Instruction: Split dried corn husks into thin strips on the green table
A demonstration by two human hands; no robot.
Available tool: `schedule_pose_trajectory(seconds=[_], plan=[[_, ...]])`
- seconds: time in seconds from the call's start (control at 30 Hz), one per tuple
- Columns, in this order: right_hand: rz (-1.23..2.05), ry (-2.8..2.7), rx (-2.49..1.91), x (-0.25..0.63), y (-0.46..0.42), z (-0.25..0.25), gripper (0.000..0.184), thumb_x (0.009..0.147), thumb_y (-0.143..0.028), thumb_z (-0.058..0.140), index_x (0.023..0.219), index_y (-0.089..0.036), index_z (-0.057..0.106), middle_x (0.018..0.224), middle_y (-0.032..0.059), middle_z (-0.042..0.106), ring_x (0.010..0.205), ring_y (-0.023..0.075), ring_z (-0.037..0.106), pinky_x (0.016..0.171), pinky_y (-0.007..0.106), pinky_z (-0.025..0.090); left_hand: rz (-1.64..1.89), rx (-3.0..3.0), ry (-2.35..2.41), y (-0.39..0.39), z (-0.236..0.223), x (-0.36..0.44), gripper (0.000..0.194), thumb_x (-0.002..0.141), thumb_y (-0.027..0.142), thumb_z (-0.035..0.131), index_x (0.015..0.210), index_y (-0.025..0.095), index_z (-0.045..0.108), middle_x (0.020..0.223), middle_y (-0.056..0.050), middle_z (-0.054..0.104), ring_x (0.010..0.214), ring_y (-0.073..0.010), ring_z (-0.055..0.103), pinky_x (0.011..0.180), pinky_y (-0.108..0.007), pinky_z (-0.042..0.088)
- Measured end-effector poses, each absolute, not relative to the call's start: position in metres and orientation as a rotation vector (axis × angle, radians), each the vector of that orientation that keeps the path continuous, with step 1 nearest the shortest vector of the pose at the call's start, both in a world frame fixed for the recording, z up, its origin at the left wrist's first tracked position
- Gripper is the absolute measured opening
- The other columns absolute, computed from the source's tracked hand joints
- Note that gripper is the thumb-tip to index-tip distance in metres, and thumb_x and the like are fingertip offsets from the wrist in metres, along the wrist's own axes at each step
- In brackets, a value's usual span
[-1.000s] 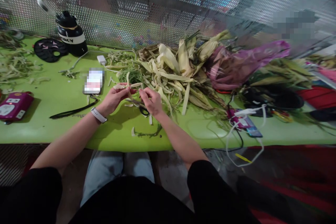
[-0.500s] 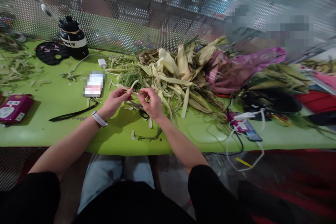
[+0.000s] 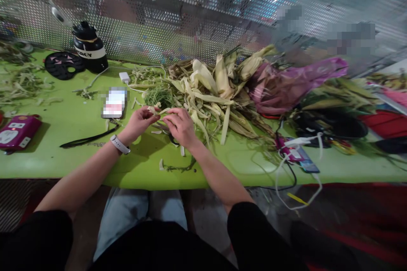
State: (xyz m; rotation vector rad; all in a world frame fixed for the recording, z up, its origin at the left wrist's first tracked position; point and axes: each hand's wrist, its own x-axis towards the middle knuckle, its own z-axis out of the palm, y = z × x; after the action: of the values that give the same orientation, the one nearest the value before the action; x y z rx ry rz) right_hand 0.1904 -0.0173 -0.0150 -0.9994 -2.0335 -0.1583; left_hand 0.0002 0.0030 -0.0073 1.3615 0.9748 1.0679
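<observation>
A pale strip of corn husk (image 3: 155, 111) runs between my two hands above the green table (image 3: 140, 173). My left hand (image 3: 140, 122), with a white band at the wrist, pinches one end of it. My right hand (image 3: 180, 126) is closed with thumb and fingertips together on the other end. Below the right hand shows part of the black-handled scissors (image 3: 173, 140), mostly hidden. Just beyond my hands lies a bundle of thin green strands (image 3: 159, 96). A big heap of dry corn husks (image 3: 208, 97) spreads to the right of it.
Left of my hands lie a phone (image 3: 115, 102) and a black strap (image 3: 85, 139). A black bottle (image 3: 90, 48) stands at the back, and a purple power socket block (image 3: 19, 132) is at far left. A pink plastic bag (image 3: 276, 84) and white cables (image 3: 280, 165) are at right.
The husk strip that stuck up between my fingers now lies lower and flatter. My right hand has turned slightly inward, its fingers closer together. The table things stay in place.
</observation>
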Motion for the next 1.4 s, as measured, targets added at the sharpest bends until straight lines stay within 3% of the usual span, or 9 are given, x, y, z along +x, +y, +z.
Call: schedule_pose_trajectory(seconds=[0.13,0.37,0.63,0.87,1.03,1.13,1.3,1.4], plan=[[-0.119,-2.073,-0.999,0.192,-0.014,-0.014,0.027,0.1,-0.038,0.047,0.093,-0.023,0.067,0.115,0.009,0.067,0.111,0.0214,0.059,0.1,0.039,0.044,1.008,1.284,0.885,0.003,-0.006,-0.002,0.038,0.068,0.031,0.083,0.1,0.014,0.071,0.085,-0.005,0.074,0.078,-0.0155,0.067,0.078,-0.032,0.051],[0.264,-2.0,-1.029,0.189,-0.014,-0.02,0.032,0.1,-0.047,0.042,0.093,-0.021,0.06,0.091,0.0082,0.067,0.088,0.0201,0.062,0.082,0.035,0.05,0.938,1.248,0.813,0.003,-0.006,-0.003,0.033,0.072,0.024,0.08,0.102,0.016,0.067,0.081,-0.003,0.072,0.074,-0.015,0.068,0.072,-0.028,0.05],[0.942,-1.715,-1.046,0.181,-0.018,-0.029,0.036,0.093,-0.058,0.05,0.096,-0.022,0.049,0.071,-0.0019,0.063,0.06,0.0134,0.063,0.06,0.027,0.052,0.95,1.37,0.813,0.0,0.003,-0.003,0.031,0.072,0.02,0.075,0.101,0.015,0.064,0.089,-0.004,0.07,0.081,-0.015,0.065,0.077,-0.029,0.05],[1.136,-1.595,-1.057,0.178,-0.017,-0.03,0.044,0.088,-0.066,0.054,0.096,-0.024,0.046,0.053,-0.0093,0.05,0.041,0.0097,0.048,0.041,0.022,0.039,0.991,1.418,0.831,-0.003,0.005,-0.002,0.023,0.077,0.021,0.071,0.099,0.014,0.069,0.096,-0.007,0.071,0.085,-0.0154,0.065,0.081,-0.029,0.05],[1.161,-1.548,-1.08,0.178,-0.015,-0.027,0.046,0.086,-0.068,0.054,0.094,-0.024,0.045,0.05,-0.0104,0.049,0.038,0.0088,0.045,0.042,0.022,0.039,0.962,1.354,0.836,-0.001,0.0,-0.002,0.035,0.073,0.027,0.08,0.103,0.014,0.067,0.098,-0.007,0.071,0.086,-0.0157,0.066,0.078,-0.03,0.051],[1.097,-1.576,-1.071,0.179,-0.014,-0.03,0.046,0.088,-0.064,0.055,0.104,-0.022,0.048,0.057,-0.0083,0.054,0.047,0.0105,0.053,0.049,0.023,0.044,1.006,1.278,0.874,0.001,0.0,-0.003,0.035,0.073,0.027,0.081,0.102,0.014,0.067,0.086,-0.005,0.071,0.077,-0.0134,0.065,0.072,-0.027,0.05],[0.658,-1.771,-1.116,0.181,-0.017,-0.033,0.041,0.094,-0.055,0.053,0.118,-0.021,0.053,0.084,0.0024,0.07,0.077,0.0166,0.067,0.073,0.03,0.051,1.034,1.159,1.001,0.001,0.006,-0.006,0.031,0.07,0.026,0.082,0.093,0.014,0.065,0.077,-0.003,0.068,0.067,-0.0126,0.065,0.059,-0.024,0.047],[0.473,-1.844,-1.163,0.183,-0.019,-0.034,0.038,0.096,-0.052,0.05,0.117,-0.021,0.056,0.09,0.0059,0.073,0.081,0.0192,0.068,0.076,0.032,0.051,1.031,1.143,1.029,0.0,0.009,-0.005,0.033,0.07,0.028,0.083,0.093,0.015,0.064,0.078,-0.003,0.069,0.069,-0.0147,0.068,0.058,-0.024,0.048]])
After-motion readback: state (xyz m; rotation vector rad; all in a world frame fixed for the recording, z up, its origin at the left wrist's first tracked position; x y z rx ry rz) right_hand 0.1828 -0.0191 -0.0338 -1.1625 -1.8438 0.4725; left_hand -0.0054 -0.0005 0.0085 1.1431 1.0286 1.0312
